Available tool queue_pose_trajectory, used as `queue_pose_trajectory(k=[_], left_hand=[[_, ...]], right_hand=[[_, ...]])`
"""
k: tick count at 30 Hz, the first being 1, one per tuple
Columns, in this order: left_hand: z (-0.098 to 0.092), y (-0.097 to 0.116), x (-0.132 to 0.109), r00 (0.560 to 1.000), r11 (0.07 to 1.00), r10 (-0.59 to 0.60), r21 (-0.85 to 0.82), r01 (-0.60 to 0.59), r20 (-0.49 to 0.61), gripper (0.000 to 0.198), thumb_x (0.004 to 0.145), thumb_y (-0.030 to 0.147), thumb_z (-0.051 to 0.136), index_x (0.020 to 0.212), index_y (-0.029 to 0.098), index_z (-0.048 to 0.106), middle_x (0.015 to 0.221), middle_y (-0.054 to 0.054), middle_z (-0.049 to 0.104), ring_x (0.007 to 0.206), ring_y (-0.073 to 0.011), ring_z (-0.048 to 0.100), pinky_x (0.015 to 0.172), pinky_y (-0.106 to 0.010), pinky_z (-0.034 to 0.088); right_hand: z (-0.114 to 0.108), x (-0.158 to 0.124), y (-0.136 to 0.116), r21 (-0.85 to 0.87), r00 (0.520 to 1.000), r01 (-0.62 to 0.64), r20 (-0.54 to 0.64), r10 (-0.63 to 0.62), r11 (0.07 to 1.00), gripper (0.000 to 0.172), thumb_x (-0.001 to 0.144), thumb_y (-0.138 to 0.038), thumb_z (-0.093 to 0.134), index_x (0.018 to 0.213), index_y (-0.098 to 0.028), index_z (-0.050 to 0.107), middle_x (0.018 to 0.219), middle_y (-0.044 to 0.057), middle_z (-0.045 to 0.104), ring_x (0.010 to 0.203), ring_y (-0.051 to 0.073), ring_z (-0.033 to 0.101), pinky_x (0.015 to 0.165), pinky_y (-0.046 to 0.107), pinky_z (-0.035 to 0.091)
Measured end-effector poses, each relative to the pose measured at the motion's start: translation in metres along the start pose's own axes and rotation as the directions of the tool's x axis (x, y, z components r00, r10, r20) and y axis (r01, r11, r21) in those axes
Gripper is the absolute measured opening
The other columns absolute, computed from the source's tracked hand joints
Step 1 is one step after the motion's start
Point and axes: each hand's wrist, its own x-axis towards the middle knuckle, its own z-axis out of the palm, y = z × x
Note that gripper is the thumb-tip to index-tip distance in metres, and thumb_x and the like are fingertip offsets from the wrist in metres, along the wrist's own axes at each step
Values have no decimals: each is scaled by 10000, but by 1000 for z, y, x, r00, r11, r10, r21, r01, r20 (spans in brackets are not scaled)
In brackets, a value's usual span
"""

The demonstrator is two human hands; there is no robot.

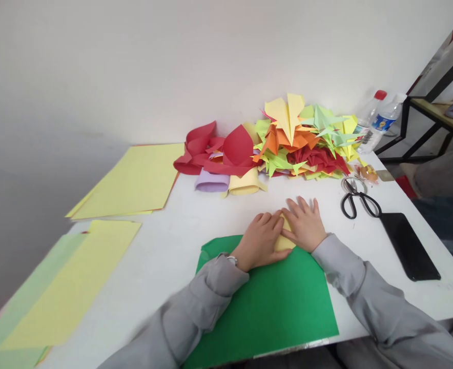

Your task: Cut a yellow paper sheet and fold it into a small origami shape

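A small folded piece of yellow paper (287,241) lies on a green sheet (272,307), partly covered by both my hands. My left hand (260,241) rests over its left side, fingers bent and close together, the thumb stretched along its lower edge. On the paper's upper right side, my right hand (305,224) lies with fingers spread and its thumb touching the paper. The two hands meet near the top of the paper, where its folds are hidden.
Folded paper planes (288,120) and rolled red paper shapes (239,148) are heaped by the wall. Yellow sheets (134,177) lie left, with a pale green sheet (30,292). Scissors (359,197), a black phone (410,246) and plastic bottles (382,123) stand or lie right.
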Motion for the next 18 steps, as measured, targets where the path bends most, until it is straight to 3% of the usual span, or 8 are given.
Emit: queue_pose_trajectory(k=[7,18], left_hand=[[2,-1,-11,999,1000,7,-28,-8,-37,615,782,563,533,1196,109,504,1309,-222,499,1098,-350,477,943,-504,359],[-2,-1,-4,999,999,-36,10,36,-5,689,769,593,536,1259,110,500,1290,-184,535,1076,-334,479,1021,-526,267]], right_hand=[[2,-2,0,0,1000,-10,0,10,1000,585,885,-599,396,1338,-237,471,1494,122,329,1341,393,255,1034,668,127],[4,-1,-1,35,999,27,28,-28,999,541,904,-536,422,1348,-230,456,1496,115,330,1337,378,270,1048,670,108]])
